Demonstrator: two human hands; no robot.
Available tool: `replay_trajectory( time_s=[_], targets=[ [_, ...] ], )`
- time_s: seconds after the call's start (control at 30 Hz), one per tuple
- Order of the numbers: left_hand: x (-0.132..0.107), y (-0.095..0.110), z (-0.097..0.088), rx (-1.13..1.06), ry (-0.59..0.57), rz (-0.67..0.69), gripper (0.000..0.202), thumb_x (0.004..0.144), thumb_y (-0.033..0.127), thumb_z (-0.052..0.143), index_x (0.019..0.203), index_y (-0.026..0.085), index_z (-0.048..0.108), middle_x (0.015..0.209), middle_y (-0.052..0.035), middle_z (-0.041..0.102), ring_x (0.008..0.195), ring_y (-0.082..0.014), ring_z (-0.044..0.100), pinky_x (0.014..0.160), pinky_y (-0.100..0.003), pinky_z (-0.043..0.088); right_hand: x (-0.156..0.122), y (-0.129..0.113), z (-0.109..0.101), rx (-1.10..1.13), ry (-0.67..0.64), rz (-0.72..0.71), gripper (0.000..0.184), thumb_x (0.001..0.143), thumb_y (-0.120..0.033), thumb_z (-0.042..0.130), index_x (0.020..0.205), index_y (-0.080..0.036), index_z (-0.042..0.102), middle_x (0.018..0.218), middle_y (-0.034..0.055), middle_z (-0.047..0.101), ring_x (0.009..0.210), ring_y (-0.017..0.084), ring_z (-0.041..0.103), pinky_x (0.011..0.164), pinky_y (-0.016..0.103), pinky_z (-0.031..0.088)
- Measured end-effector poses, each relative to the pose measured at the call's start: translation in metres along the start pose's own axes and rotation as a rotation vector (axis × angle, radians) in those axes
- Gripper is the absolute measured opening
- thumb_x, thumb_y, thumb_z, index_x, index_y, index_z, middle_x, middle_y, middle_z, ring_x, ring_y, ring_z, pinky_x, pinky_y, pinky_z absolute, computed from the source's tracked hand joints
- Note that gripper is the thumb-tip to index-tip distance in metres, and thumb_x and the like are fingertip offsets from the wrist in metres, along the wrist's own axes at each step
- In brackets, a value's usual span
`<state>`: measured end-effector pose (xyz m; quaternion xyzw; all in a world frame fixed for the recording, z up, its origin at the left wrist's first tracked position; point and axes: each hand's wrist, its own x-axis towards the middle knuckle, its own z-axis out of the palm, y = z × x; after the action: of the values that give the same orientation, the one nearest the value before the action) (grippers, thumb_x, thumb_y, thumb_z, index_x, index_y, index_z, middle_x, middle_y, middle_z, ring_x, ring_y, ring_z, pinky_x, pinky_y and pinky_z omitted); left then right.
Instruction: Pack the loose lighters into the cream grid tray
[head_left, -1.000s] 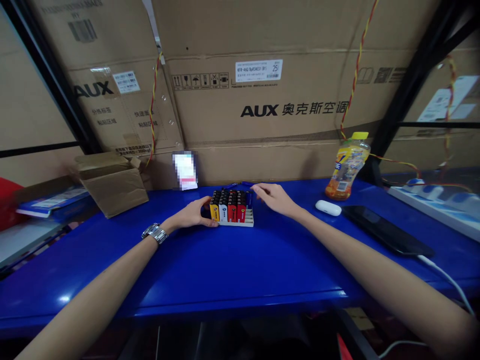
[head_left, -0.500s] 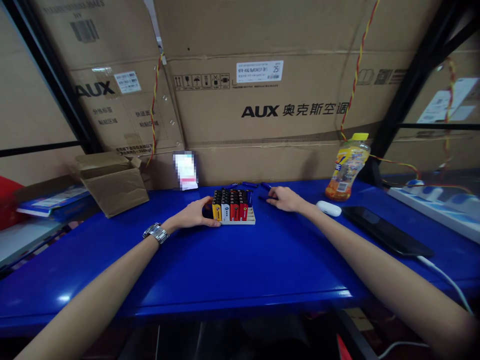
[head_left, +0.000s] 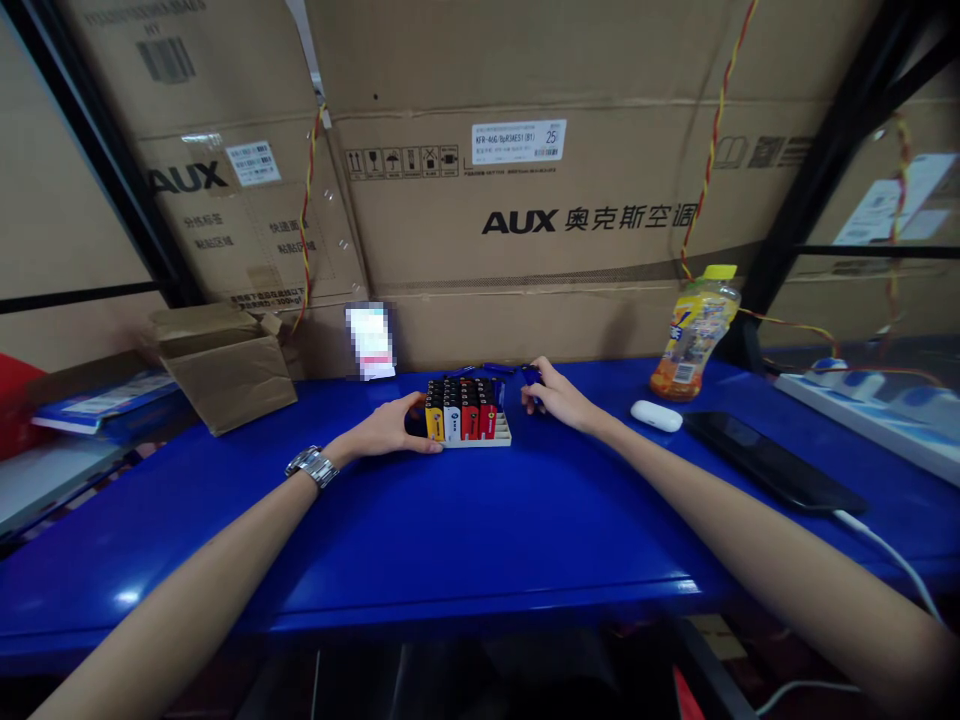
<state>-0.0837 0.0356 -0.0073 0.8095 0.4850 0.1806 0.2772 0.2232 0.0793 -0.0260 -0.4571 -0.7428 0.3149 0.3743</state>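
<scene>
A white tray point(head_left: 505, 434) holds upright lighters in rows, with yellow, white and red ones point(head_left: 470, 422) along the front. Its right end shows bare slots, and a blue lighter stands toward the back right. My left hand point(head_left: 386, 428) is closed around the tray's left end, thumb at the front corner. To the right of the tray, my right hand point(head_left: 561, 396) pinches a dark blue lighter point(head_left: 532, 376) between thumb and fingers, held upright just above the table. Several loose blue lighters point(head_left: 491, 370) lie behind the tray, partly hidden by it.
A lit phone point(head_left: 371, 342) leans on the large cardboard box point(head_left: 585, 280) at the back. On the right are a drink bottle point(head_left: 694, 335), a white earbud case point(head_left: 657, 416), a black phone point(head_left: 772, 460) on a cable and a power strip point(head_left: 870, 420). A small open carton point(head_left: 240, 375) sits left.
My right hand has shifted slightly left and brought the blue lighter from low and slanted to upright. The left hand and the tray stay put.
</scene>
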Motion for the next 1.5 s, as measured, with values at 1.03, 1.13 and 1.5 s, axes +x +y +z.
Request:
replay_trajectory(
  time_s=[1.03,1.13,1.5],
  targets=[
    [0.001,0.001,0.003,0.059,0.042,0.006,0.085,0.061,0.059,0.073,0.131,0.019,0.046,0.131,-0.0159,0.056,0.115,-0.0374,0.054,0.096,-0.050,0.039,-0.010,-0.019,0.024,0.311,0.058,0.046,0.035,0.091,-0.058,0.037,0.085,-0.024,0.040,0.050,-0.0071,0.046,0.033,0.009,0.039,0.033,0.020,0.024],
    [0.002,0.000,0.002,0.064,0.028,0.008,0.085,0.061,0.059,0.072,0.132,0.019,0.045,0.133,-0.0159,0.055,0.116,-0.0370,0.053,0.096,-0.050,0.040,-0.007,-0.017,0.023,0.204,0.132,-0.083,0.033,0.091,-0.057,0.039,0.087,-0.025,0.036,0.062,-0.0052,0.053,0.044,0.010,0.048,0.040,0.021,0.033],
    [0.003,-0.008,0.002,0.079,0.025,0.039,0.086,0.064,0.059,0.070,0.136,0.020,0.043,0.133,-0.0150,0.055,0.115,-0.0372,0.054,0.095,-0.050,0.041,-0.004,-0.018,0.022,-0.011,0.233,-0.330,0.028,0.090,-0.047,0.047,0.078,-0.022,0.044,0.060,-0.0051,0.041,0.054,0.011,0.040,0.055,0.027,0.033]
  ],
)
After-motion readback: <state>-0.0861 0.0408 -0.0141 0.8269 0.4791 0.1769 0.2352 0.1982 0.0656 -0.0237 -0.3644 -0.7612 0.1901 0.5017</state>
